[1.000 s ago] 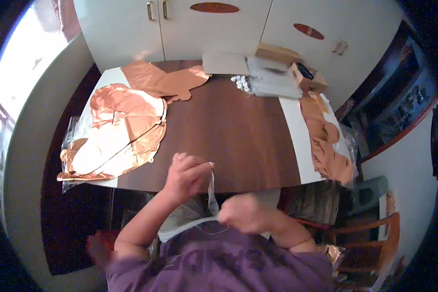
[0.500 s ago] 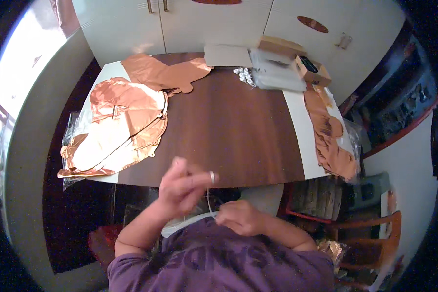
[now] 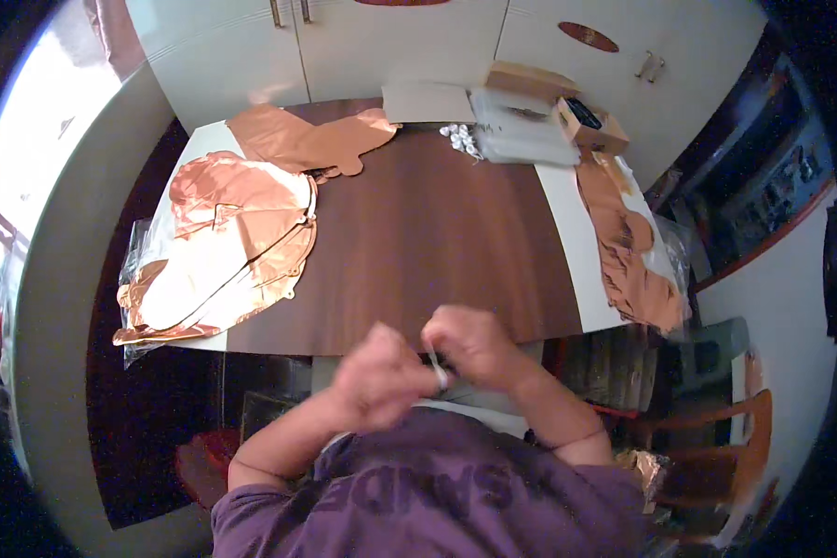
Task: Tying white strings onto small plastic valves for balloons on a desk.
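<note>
My left hand (image 3: 381, 379) is in front of the table's near edge, closed and blurred by motion. A loop of thin white ribbon (image 3: 441, 376) is wound around a finger at its tip. Just right of it and a little higher, my right hand (image 3: 474, 344) is closed in a pinch on the ribbon, which runs in a short taut length between the two hands. Several small white ribbon coils (image 3: 460, 139) lie in a cluster at the table's far side.
Shiny copper-coloured foil balloons (image 3: 241, 242) lie flat on the left of the brown table (image 3: 428, 242), a matte-side one (image 3: 297, 139) behind them. More foil (image 3: 623, 251) lies along the right edge. Clear plastic bags (image 3: 525, 130), a grey card (image 3: 428, 104) and an open cardboard box (image 3: 600, 135) are at the back.
My right hand has risen up and rightward to the table edge. My left hand has come down and toward it, its fingers now more curled. The ribbon between them has shortened.
</note>
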{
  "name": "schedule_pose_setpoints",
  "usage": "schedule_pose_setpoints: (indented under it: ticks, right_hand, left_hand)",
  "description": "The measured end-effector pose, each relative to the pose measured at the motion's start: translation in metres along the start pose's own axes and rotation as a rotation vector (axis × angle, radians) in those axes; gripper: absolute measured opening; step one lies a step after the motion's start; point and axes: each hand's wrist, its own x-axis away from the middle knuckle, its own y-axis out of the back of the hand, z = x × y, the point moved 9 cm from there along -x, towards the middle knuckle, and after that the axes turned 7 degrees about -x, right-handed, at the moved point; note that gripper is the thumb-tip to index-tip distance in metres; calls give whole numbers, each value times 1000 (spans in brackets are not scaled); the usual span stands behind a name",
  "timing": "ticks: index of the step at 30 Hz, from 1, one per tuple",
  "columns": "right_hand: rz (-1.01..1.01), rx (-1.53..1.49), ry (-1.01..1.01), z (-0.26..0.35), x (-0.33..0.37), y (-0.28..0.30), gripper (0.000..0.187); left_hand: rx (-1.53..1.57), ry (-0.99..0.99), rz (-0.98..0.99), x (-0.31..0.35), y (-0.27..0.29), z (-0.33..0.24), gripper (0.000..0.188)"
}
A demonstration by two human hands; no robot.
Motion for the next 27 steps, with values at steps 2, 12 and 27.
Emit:
schedule_pose_setpoints:
  ticks: [2,12,27]
  right_hand:
    - [153,-88,8,15,14,-26,10]
    - [-46,-173,99,38,2,21,14]
    - [-32,-88,52,40,3,31,12]
  left_hand:
    - [-180,230,-221,10,22,40,20]
    - [189,38,-21,4,-14,24,23]
    - [175,-3,-8,0,-16,17,23]
